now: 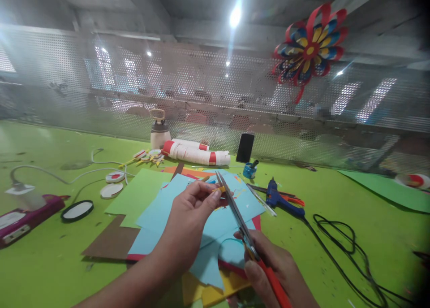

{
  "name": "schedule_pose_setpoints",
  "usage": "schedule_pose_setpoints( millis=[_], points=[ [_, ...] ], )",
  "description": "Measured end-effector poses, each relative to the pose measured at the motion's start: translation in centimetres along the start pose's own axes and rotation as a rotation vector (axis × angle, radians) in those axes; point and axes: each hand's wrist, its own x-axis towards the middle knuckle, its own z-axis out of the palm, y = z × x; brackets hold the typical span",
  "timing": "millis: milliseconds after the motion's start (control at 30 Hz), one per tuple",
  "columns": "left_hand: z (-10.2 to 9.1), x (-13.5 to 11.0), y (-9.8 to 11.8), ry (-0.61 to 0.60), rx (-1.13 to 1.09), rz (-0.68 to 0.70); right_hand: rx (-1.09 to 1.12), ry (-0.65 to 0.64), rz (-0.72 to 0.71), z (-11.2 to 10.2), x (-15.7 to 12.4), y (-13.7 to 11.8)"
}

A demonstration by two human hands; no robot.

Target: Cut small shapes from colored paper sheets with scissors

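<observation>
My left hand (pixel 190 216) pinches a small strip of yellow-orange paper (pixel 220 189) between thumb and fingers. In my right hand (pixel 273 265) is a pair of scissors (pixel 237 211) with red handles, its blades pointing away from me and up. The blades lie close beside the yellow paper, slightly apart at the tips; whether they touch it I cannot tell. Beneath both hands spreads a pile of coloured sheets, with light blue paper (pixel 156 209) on top and small paper scraps on it. Green paper (pixel 141 191), brown paper (pixel 109 243) and yellow paper (pixel 231 290) stick out around it.
A blue glue gun (pixel 284 202) with a black cord (pixel 336 267) lies at right. Behind the pile are white-and-red paper tubes (pixel 198 153), a spray bottle (pixel 160 133), a phone (pixel 245 147) and a blue tape roll (pixel 249 170). A purple power strip (pixel 30 223) sits at left.
</observation>
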Motion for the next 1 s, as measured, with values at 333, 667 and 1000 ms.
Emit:
schedule_pose_setpoints(
  millis=[333,667,1000],
  points=[
    [0.0,-0.1,0.1,-0.01,-0.011,0.0,-0.082,0.021,-0.059,-0.1,0.1,0.8],
    [0.1,-0.2,0.0,0.011,-0.02,-0.001,-0.011,-0.01,-0.038,0.0,0.1,1.1],
    [0.1,-0.2,0.2,0.012,-0.03,-0.007,0.016,-0.008,-0.013,0.1,0.1,1.0]
  ],
)
